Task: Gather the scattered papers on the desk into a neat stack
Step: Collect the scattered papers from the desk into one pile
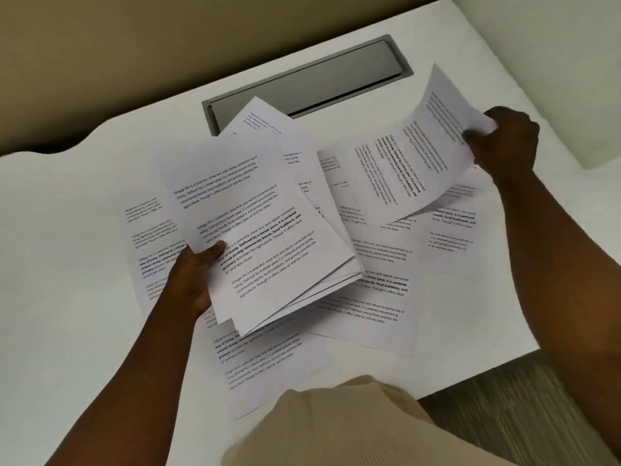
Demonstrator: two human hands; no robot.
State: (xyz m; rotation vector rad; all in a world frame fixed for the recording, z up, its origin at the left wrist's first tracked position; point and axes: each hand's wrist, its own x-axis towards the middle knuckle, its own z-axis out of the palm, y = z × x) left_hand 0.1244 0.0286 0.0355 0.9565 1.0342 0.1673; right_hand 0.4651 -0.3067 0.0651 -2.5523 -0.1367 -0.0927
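Gathering in progress, judged roughly midway. The left hand (195, 274) grips a loose bundle of printed sheets (262, 230) by its near-left edge, thumb on top and fingers beneath; the bundle is held above the table and its lower corners fan apart, so the edges are not yet squared. The right hand (500, 142) pinches the far edge of a single printed sheet (413, 163), which curves upward off the surface, near the bundle but apart from it; by appearance it is the next addition.

Remaining work: several sheets lie flat and overlapping on the white table (67, 264). One sheet (151, 243) lies to the left, partly under the left hand; one (268, 364) lies at the near edge below the bundle; others (379, 297) spread across the centre, and more (453, 230) lie toward the right beneath the raised sheet. An exact count cannot be made where they overlap. All must be collected, then the whole tapped into alignment and set down.

Surroundings: the table is smooth and white, with a grey metal cable-access flap (302, 82) recessed at its far side. A beige wall (168, 45) stands behind, and striped carpet (537, 415) shows at lower right. The person's tan garment (336, 432) fills the lower foreground.
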